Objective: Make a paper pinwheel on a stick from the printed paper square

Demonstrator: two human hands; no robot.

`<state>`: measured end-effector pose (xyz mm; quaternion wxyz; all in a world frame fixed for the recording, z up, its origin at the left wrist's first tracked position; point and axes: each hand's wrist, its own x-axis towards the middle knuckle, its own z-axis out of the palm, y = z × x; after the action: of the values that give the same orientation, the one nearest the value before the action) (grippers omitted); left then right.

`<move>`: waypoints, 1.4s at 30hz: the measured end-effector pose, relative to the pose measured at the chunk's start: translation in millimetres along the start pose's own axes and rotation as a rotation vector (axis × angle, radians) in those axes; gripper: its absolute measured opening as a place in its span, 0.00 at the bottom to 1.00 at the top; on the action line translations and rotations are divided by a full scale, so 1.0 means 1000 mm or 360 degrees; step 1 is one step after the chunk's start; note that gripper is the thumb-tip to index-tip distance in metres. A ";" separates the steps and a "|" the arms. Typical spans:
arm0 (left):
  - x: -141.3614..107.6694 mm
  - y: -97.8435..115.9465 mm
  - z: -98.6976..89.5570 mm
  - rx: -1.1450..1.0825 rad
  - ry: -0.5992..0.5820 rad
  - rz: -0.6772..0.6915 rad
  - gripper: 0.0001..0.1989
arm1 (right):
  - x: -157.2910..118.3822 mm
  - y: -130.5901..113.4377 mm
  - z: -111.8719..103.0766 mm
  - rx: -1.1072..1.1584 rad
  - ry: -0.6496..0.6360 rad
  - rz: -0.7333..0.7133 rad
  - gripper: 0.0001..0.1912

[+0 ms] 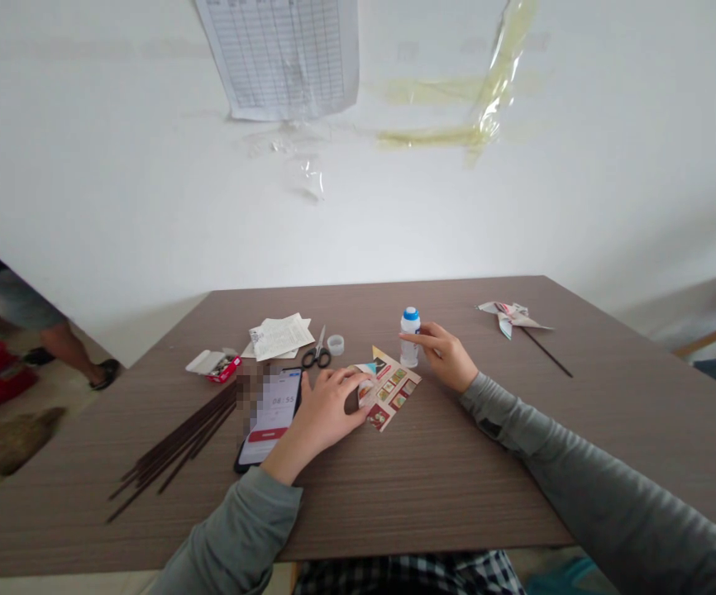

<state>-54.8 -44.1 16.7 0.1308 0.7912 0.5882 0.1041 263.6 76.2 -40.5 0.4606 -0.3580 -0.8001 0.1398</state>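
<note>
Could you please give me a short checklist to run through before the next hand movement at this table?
1. Left hand at the paper: ok, thumb and fingertips at its left side.
2. Bottle upright: ok, standing behind the paper, blue top up.
3. Right hand gripping the bottle firmly: cannot tell; a finger crosses its front, but the grip is partly hidden.
4. Phone fully in view: not ok, the left hand and wrist overlap its right edge.
5. Scissors apart from the paper: ok, lying beyond the left hand.
</note>
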 end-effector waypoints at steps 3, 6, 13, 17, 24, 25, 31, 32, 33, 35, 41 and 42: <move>0.000 0.000 0.000 0.0001 0.0014 0.0002 0.29 | 0.000 -0.005 -0.004 -0.0018 0.0054 0.0010 0.27; 0.001 -0.001 0.002 0.0003 0.0024 -0.0004 0.29 | 0.000 -0.010 -0.008 -0.0067 0.0062 0.0003 0.29; 0.003 -0.006 0.012 -0.0039 0.0105 0.0067 0.26 | -0.003 -0.017 -0.012 -0.0075 0.0052 0.0074 0.24; 0.003 -0.003 0.010 -0.0053 0.0069 0.0049 0.26 | -0.005 -0.017 -0.009 -0.0128 0.0084 0.0131 0.25; 0.002 0.001 0.008 -0.0069 0.0115 0.0062 0.23 | -0.006 -0.022 -0.001 -0.0123 0.0177 0.0253 0.17; 0.002 0.002 0.009 -0.0075 0.0116 0.0067 0.23 | -0.005 -0.024 0.000 -0.0111 0.0161 0.0271 0.22; 0.001 0.015 0.007 -0.0120 0.0035 0.0036 0.23 | -0.007 -0.035 0.008 0.0092 -0.0097 0.0314 0.15; 0.001 0.017 0.006 -0.0128 0.0019 0.0035 0.23 | -0.008 -0.037 0.010 0.0098 -0.0137 0.0309 0.14; 0.001 0.019 0.006 -0.0133 0.0013 0.0037 0.23 | -0.009 -0.038 0.011 0.0090 -0.0171 0.0299 0.14; 0.001 0.020 0.007 -0.0132 0.0017 0.0039 0.22 | -0.010 -0.039 0.014 0.0037 -0.0219 0.0267 0.14; 0.003 0.019 0.009 -0.0110 0.0057 0.0050 0.21 | -0.010 -0.037 0.020 -0.0177 -0.0250 0.0198 0.17; 0.003 0.019 0.008 -0.0107 0.0053 0.0041 0.21 | -0.010 -0.037 0.021 -0.0193 -0.0251 0.0186 0.16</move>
<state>-34.1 -46.9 15.1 0.1461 0.7921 0.5762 0.1386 233.1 45.6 -37.7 0.3646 -0.4192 -0.8186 0.1455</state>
